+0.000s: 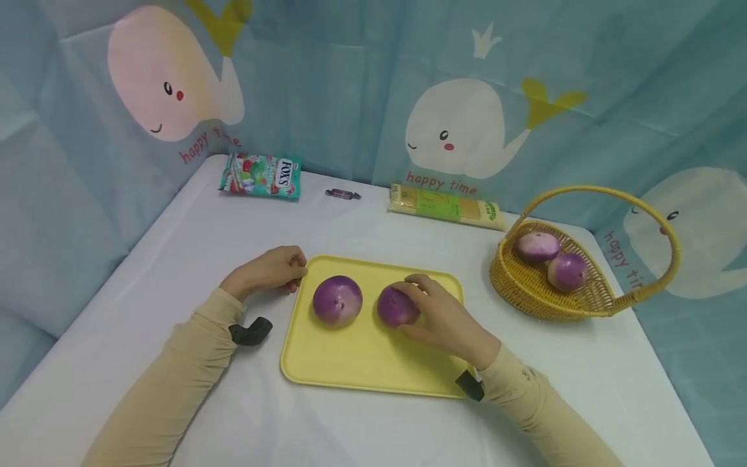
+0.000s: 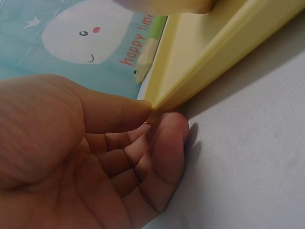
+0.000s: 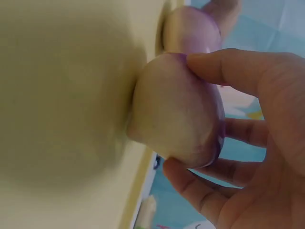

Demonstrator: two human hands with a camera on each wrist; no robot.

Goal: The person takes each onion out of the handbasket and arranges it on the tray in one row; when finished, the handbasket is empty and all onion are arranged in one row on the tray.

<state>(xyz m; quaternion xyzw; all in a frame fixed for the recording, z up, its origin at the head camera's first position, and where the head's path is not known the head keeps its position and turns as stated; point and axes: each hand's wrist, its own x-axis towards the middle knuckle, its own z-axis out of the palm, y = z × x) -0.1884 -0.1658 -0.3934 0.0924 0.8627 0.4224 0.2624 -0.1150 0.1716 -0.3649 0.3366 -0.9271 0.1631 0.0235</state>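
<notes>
Fingers of the right hand [image 1: 446,318] curled around a purple turnip [image 1: 395,306] on the yellow tray [image 1: 362,370] (probably firm, smooth, rollable; best cupped around its girth). Left hand [image 1: 270,269] pinched the tray's near-left corner.

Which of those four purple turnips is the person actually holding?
The right-hand turnip on the yellow tray, the one at: the right hand curls round it. Its neighbour lies untouched; two others sit in the basket.
</notes>
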